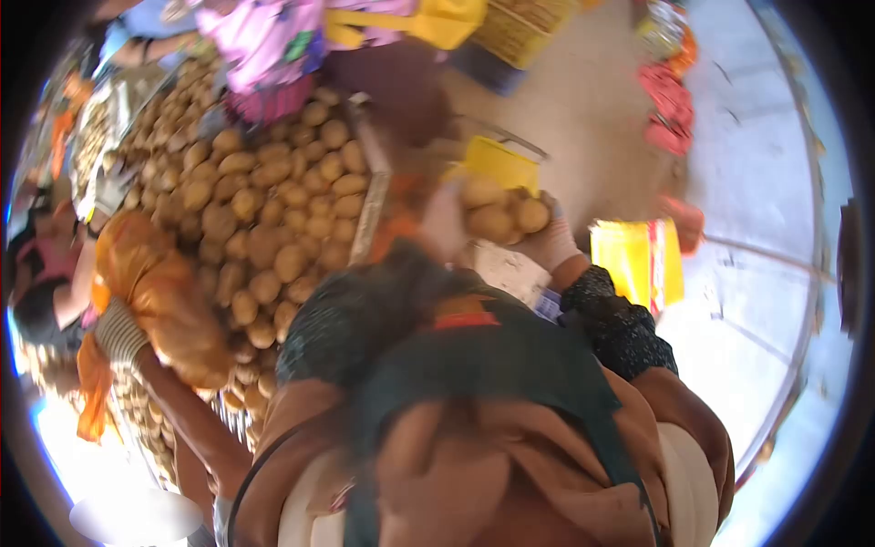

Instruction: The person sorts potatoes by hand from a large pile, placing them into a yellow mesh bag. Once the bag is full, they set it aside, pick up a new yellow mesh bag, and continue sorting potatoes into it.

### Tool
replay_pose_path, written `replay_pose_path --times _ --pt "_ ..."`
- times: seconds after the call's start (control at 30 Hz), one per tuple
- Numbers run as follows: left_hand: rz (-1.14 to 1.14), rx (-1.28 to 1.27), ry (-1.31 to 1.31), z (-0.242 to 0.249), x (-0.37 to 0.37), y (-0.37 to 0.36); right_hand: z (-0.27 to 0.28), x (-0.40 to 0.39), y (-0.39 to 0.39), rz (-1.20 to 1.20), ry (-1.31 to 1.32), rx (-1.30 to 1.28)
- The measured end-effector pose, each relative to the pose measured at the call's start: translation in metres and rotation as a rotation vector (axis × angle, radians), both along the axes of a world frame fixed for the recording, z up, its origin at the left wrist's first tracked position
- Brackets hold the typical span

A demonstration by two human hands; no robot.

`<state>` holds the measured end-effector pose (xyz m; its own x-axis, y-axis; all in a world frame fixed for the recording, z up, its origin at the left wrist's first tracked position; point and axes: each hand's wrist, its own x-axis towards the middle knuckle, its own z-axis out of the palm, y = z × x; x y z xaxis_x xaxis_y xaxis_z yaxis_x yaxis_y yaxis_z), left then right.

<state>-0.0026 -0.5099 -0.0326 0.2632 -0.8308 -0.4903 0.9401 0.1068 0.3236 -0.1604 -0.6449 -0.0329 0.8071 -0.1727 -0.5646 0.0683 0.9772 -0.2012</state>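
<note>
Several potatoes [497,211] sit bunched in front of my body, cradled between my two hands. My right hand [551,242], in a pale glove, curls around their right side and underside. Smeared by motion, my left hand [441,219] lies against their left side; its single fingers do not show. Just behind the potatoes is a yellow container or panel [501,164]. Below them is a whitish, box-like thing [510,272], partly covered by my sleeve.
A large potato heap [264,210] fills the left, bordered by a pale board [371,210]. Another person's striped glove [120,335] touches an orange plastic bag [159,292]. A person in pink [264,46] is beyond the heap. A yellow packet [638,263] and red bag [670,105] lie right.
</note>
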Motion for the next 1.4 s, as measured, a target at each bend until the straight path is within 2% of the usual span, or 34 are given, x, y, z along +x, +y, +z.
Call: replay_pose_path --times 0.03,0.13,0.23,0.27,0.3,0.37,0.43,0.47,0.5,0.53,0.57,0.6,0.67,0.73,0.77,0.83,0.87,0.9,0.97,1.07,1.17,1.2,1.3,1.37,1.4 --pt "-0.036 0.118 -0.047 0.000 0.000 -0.005 0.019 0.012 0.000 0.010 0.079 0.078" --pt "-0.182 0.441 -0.141 0.001 0.009 -0.018 -0.053 0.008 -0.028 -0.061 0.593 -0.150" --pt "-0.244 0.298 -0.281 0.020 0.014 0.015 -0.046 0.020 -0.018 0.102 0.738 -0.318" --pt "-0.266 0.252 -0.442 0.006 0.019 0.032 -0.042 0.029 -0.012 0.128 0.825 -0.343" --pt "-0.276 0.213 -0.603 -0.008 0.025 0.049 -0.046 0.037 -0.010 0.239 0.751 -0.398" --pt "-0.157 0.254 -0.203 0.037 0.030 0.083 -0.059 0.051 -0.004 0.459 0.598 -0.507" --pt "0.046 0.399 -0.308 0.057 0.031 0.124 -0.027 0.078 0.026 0.574 0.401 -0.943" --pt "0.117 0.363 -0.290 0.051 0.034 0.150 -0.023 0.094 0.036 0.658 0.242 -1.187" --pt "0.187 0.326 -0.278 0.041 0.035 0.177 -0.017 0.111 0.051 0.686 0.113 -1.321" --pt "0.280 0.203 -0.390 0.034 0.034 0.203 -0.012 0.128 0.066 0.693 -0.019 -1.451" --pt "0.368 0.081 -0.503 0.032 0.032 0.224 -0.005 0.147 0.083 0.655 -0.101 -1.472" --pt "0.438 0.330 -0.666 0.050 0.028 0.238 0.001 0.166 0.099 0.648 -0.164 -1.621" --pt "0.597 0.495 -0.731 0.077 0.023 0.264 0.011 0.208 0.132 0.608 -0.351 -1.694" --pt "0.750 0.600 -0.742 0.091 0.017 0.289 0.029 0.246 0.165 0.622 -0.474 -1.712" --pt "0.845 0.592 -0.594 0.103 0.015 0.298 0.034 0.264 0.183 0.623 -0.536 -1.675" --pt "0.893 0.739 -0.588 0.105 0.014 0.320 0.041 0.303 0.220 0.533 -0.751 -1.754" --pt "0.931 0.743 -0.594 0.100 0.013 0.331 0.044 0.323 0.234 0.519 -0.837 -1.891" --pt "0.968 0.746 -0.601 0.093 0.013 0.343 0.039 0.338 0.246 0.408 -0.839 -2.165" --pt "0.980 0.760 -0.605 0.091 0.014 0.361 0.036 0.364 0.261 0.613 -0.791 -2.218" --pt "0.996 0.756 -0.597 0.089 0.020 0.382 0.049 0.379 0.266 0.911 -0.555 -2.338" --pt "0.989 0.711 -0.609 0.076 0.032 0.395 0.032 0.374 0.260 0.822 -0.537 -2.478" --pt "0.963 0.714 -0.626 0.075 0.039 0.395 0.027 0.373 0.257 0.914 -0.477 -2.558" --pt "0.862 0.737 -0.770 0.070 0.070 0.388 -0.001 0.370 0.247 0.976 -0.449 -2.183" --pt "0.746 0.779 -0.932 0.076 0.090 0.379 0.008 0.356 0.247 0.907 -0.321 -2.151" --pt "0.720 0.760 -0.908 0.081 0.095 0.375 0.010 0.348 0.245 0.867 -0.264 -2.088"
